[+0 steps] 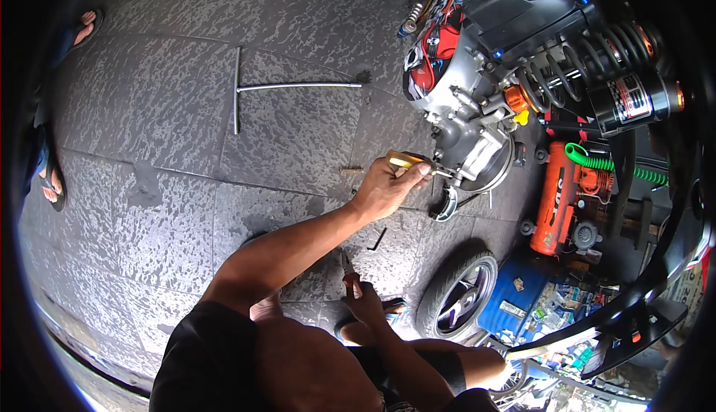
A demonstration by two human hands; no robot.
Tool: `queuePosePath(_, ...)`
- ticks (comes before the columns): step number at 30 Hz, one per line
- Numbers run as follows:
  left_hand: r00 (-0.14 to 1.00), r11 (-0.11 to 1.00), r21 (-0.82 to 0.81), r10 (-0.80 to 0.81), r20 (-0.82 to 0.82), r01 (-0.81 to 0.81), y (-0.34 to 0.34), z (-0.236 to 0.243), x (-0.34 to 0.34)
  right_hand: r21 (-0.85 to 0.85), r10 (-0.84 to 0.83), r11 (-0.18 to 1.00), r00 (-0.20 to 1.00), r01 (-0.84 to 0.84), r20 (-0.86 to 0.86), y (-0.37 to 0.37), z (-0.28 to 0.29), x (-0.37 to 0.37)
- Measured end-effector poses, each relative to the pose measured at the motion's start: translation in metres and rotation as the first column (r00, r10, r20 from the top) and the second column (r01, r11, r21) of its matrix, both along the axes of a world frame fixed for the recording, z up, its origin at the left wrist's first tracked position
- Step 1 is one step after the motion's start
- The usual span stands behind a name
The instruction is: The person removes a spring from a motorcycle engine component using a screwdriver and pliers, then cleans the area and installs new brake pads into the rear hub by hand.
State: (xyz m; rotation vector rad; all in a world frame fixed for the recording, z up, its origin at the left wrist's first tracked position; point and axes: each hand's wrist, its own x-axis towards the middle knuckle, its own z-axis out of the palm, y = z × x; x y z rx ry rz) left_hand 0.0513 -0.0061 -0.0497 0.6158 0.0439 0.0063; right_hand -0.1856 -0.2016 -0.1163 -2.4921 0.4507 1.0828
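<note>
My left hand is closed around a screwdriver with a yellow handle. Its tip reaches the side of a scooter engine, by the round metal housing at its lower end. Just below that housing is a curved metal piece that resembles a brake shoe. Lower down, my right hand grips pliers by the handles, jaws pointing up and away from me, apart from the engine. A black hex key lies on the floor between the pliers and the engine.
A T-handle wrench lies on the tiled floor. Right of the engine are a coil-spring shock absorber and an orange air compressor. A wheel and blue drum stand nearer. Another person's feet show at left.
</note>
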Motion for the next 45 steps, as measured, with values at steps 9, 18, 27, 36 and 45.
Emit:
queuePosePath(9,0.997,0.997,0.064,0.047,-0.061,-0.043,-0.001,0.002,-0.005,0.529,-0.516,0.844,0.404,0.088,0.755,0.084,0.079,0.213)
queuePosePath(18,0.988,0.996,0.061,0.073,-0.139,-0.065,-0.004,0.003,-0.005,0.131,-0.181,0.950,0.156,0.284,0.971,0.081,0.062,0.232)
queuePosePath(27,0.989,0.990,0.119,0.087,-0.120,-0.072,-0.005,-0.005,-0.003,0.431,-0.438,0.899,0.229,0.082,0.869,0.092,0.070,0.245)
queuePosePath(36,0.752,0.753,0.647,0.356,-0.555,0.122,0.089,-0.066,-0.028,0.205,-0.229,0.973,0.357,0.103,0.906,0.081,0.089,0.237)
queuePosePath(45,0.942,0.012,0.985,0.288,-0.170,0.174,0.100,-0.031,-0.070,0.030,0.003,0.999,0.603,-0.045,0.798,0.073,0.105,0.203)
